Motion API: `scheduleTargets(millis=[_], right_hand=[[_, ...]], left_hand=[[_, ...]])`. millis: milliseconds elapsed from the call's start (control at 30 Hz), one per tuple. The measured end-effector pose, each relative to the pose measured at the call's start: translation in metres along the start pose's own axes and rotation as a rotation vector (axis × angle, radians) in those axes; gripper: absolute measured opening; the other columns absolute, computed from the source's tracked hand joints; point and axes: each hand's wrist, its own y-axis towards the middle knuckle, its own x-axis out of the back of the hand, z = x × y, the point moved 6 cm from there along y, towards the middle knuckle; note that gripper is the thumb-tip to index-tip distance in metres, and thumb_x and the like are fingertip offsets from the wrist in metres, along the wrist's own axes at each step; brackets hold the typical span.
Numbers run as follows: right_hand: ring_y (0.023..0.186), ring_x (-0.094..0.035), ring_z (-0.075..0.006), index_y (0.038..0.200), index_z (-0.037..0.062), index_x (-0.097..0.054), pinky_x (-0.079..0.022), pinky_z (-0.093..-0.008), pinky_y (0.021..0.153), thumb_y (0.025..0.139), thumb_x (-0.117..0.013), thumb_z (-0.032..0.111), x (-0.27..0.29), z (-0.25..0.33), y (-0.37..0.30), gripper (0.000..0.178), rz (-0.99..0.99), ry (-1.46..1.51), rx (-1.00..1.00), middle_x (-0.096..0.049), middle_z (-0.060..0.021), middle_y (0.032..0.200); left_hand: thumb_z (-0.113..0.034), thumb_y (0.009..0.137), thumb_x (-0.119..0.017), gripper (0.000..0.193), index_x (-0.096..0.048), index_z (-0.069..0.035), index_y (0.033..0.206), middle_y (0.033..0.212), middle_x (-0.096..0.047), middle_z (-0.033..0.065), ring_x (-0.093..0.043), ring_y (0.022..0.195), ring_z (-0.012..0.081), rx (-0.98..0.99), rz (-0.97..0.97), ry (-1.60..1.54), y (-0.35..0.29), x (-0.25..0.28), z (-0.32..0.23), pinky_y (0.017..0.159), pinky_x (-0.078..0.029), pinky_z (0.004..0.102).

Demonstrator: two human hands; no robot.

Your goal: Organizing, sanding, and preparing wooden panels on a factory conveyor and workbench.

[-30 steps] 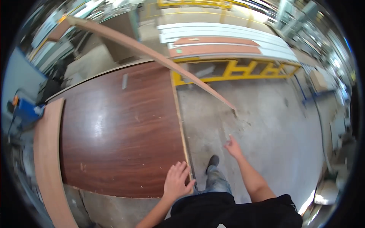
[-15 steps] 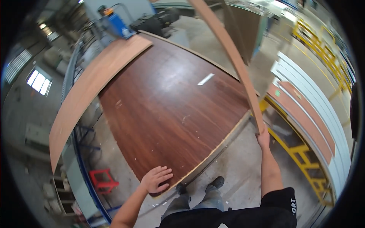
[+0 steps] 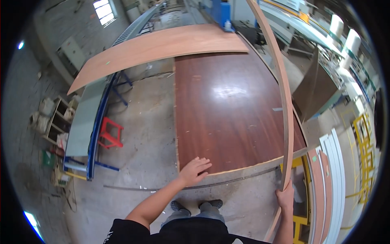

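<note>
My right hand is closed around a long, narrow wooden strip. The strip stretches from the top of the view, over the right side of a dark brown wood-grain board, and a short end shows below my grip. At the near left corner of that board is my left hand, fingers outstretched and holding nothing. Whether its palm presses on the surface I cannot tell. A light wooden panel overlaps the far edge of the brown board and reaches out to the left.
A blue-framed roller stand and a red plastic stool stand left. White and light wooden boards lie on a yellow frame at right. A brown panel leans beyond, near yellow railings. Shelves stand far left.
The view has turned, so the brown board now lies further right and more of the left floor shows. My right hand sits lower, with the strip's end now showing below it.
</note>
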Motion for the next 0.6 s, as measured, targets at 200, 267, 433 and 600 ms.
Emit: scheduleTargets(millis=[200, 267, 433, 600], right_hand=[[0.094, -0.062, -0.0445, 0.118, -0.0009, -0.050, -0.050, -0.0452, 0.080, 0.066, -0.072, 0.014, -0.011, 0.143, -0.079, 0.059, 0.035, -0.133, 0.178, -0.065, -0.0283, 0.092], [0.094, -0.062, -0.0438, 0.127, 0.0015, -0.047, -0.050, -0.0456, 0.080, 0.064, -0.078, 0.018, -0.019, 0.170, -0.098, 0.072, 0.011, -0.158, 0.287, -0.065, -0.0276, 0.093], [0.100, -0.062, -0.0413, 0.137, 0.0002, -0.041, -0.048, -0.0421, 0.086, 0.067, -0.074, 0.022, -0.054, 0.271, -0.147, 0.081, 0.098, -0.304, 0.378, -0.064, -0.0278, 0.102], [0.098, -0.062, -0.0427, 0.137, 0.0008, -0.042, -0.048, -0.0438, 0.085, 0.066, -0.074, 0.024, -0.105, 0.346, -0.166, 0.081, 0.187, -0.395, 0.490, -0.063, -0.0294, 0.102]], left_hand=[[-0.024, 0.088, -0.061, 0.042, -0.057, -0.011, 0.128, 0.133, -0.055, 0.0124, -0.053, 0.121, 0.0292, 0.247, -0.030, -0.324, -0.142, 0.055, -0.019, 0.101, -0.043, 0.0375], [-0.025, 0.089, -0.060, 0.041, -0.057, -0.011, 0.128, 0.131, -0.056, 0.0126, -0.054, 0.118, 0.0300, 0.301, -0.068, -0.324, -0.195, 0.074, -0.013, 0.100, -0.044, 0.0380], [-0.029, 0.089, -0.060, 0.041, -0.059, -0.013, 0.127, 0.123, -0.061, 0.0134, -0.057, 0.113, 0.0306, 0.587, -0.104, -0.322, -0.326, 0.100, 0.029, 0.096, -0.046, 0.0381], [-0.028, 0.088, -0.064, 0.040, -0.061, -0.012, 0.124, 0.115, -0.065, 0.0131, -0.064, 0.101, 0.0250, 0.848, -0.201, -0.395, -0.403, 0.120, 0.067, 0.089, -0.050, 0.0345]])
